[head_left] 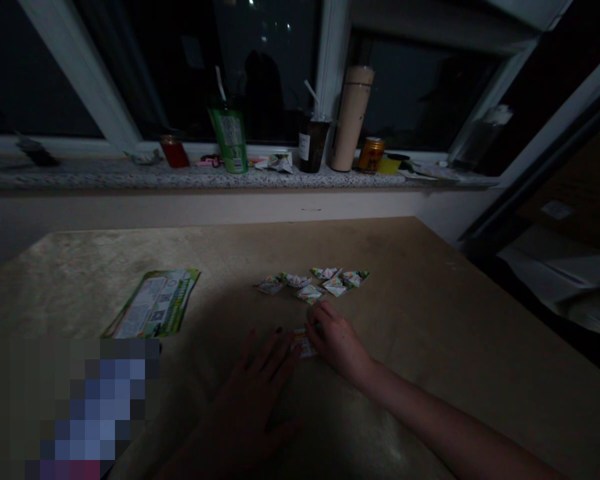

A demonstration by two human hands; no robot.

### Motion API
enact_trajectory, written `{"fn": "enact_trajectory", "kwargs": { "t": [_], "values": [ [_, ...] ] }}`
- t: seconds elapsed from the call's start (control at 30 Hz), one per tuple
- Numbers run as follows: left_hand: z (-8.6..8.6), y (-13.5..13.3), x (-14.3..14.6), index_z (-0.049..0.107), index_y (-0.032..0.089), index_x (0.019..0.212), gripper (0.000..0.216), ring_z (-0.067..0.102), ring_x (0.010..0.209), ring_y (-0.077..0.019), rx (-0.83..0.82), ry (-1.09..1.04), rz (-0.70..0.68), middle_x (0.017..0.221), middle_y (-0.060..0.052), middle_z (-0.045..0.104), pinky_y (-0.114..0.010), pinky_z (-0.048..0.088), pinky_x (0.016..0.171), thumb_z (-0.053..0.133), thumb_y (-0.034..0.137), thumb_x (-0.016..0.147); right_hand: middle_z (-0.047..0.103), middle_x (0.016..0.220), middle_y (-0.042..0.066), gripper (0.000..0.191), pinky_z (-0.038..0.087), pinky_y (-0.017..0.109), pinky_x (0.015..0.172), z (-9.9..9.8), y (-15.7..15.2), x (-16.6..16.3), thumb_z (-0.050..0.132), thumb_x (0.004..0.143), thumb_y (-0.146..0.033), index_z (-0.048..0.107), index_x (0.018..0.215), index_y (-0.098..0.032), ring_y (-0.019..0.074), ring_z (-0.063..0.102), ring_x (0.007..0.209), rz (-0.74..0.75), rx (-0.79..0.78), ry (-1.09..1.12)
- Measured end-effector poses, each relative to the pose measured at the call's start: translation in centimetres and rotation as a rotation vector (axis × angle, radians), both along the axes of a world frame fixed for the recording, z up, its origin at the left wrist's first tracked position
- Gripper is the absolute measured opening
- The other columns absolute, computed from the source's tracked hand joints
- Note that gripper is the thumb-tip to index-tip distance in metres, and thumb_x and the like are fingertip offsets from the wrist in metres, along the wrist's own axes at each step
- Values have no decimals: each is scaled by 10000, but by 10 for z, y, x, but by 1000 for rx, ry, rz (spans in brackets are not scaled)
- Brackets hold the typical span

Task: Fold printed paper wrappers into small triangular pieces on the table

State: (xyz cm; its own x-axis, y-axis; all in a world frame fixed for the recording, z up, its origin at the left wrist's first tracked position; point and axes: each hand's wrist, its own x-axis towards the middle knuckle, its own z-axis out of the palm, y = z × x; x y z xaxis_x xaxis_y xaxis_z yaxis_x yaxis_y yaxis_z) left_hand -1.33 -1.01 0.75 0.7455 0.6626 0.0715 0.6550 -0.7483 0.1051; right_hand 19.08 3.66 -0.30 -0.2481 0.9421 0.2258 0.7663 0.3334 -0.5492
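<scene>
A small folded piece of printed paper [303,343] lies on the table between my hands. My left hand [260,390] rests flat in shadow with its fingers spread, the fingertips nearest the right touching the paper's left side. At the paper's right edge, my right hand [337,341] is closed, its fingers curled in at the paper; its fingertips are partly hidden. Just beyond it sit several small folded paper boats [310,293], white and green with print, grouped close together. A stack of flat green-and-white printed sheets [155,303] lies to the left.
The brown table [405,280] ends at a wall below a speckled stone sill [145,177]. On the sill stand a green cup [233,140] with a straw, a dark cup [313,143], a tall beige flask [353,120] and an orange can [371,155]. A pixelated patch covers the lower left.
</scene>
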Motion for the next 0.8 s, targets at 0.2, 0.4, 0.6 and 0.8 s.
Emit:
{"fn": "enact_trajectory", "kwargs": {
  "t": [0.2,0.4,0.6,0.8],
  "values": [
    [2,1,-1,77,254,1465,774,221,1356,-310,-26,-13,6,1501,-59,248,-581,20,1086,389,624,861,550,898,48,69,444,244,692,1,0,0,484,859,-122,517,835,-178,154,574,778,-4,-14,-14],
    [0,2,-1,99,247,1465,792,200,1361,-323,-22,-11,18,1508,-67,226,-603,46,1076,409,633,847,550,896,50,68,442,249,721,2,0,1,486,854,-113,520,842,-171,155,575,800,13,-3,-5],
    [0,2,-1,126,249,1463,771,166,1374,-302,-15,0,12,1513,-70,210,-577,25,1088,422,610,849,556,895,48,75,439,240,710,6,0,0,489,849,-105,522,838,-171,151,574,796,7,-29,9],
    [0,3,-1,131,242,1463,787,183,1368,-313,-40,-6,15,1511,-81,212,-595,28,1081,406,641,842,557,870,43,70,457,241,669,4,-2,3,487,857,-125,525,827,-176,148,574,750,14,22,43]
  ]
}}
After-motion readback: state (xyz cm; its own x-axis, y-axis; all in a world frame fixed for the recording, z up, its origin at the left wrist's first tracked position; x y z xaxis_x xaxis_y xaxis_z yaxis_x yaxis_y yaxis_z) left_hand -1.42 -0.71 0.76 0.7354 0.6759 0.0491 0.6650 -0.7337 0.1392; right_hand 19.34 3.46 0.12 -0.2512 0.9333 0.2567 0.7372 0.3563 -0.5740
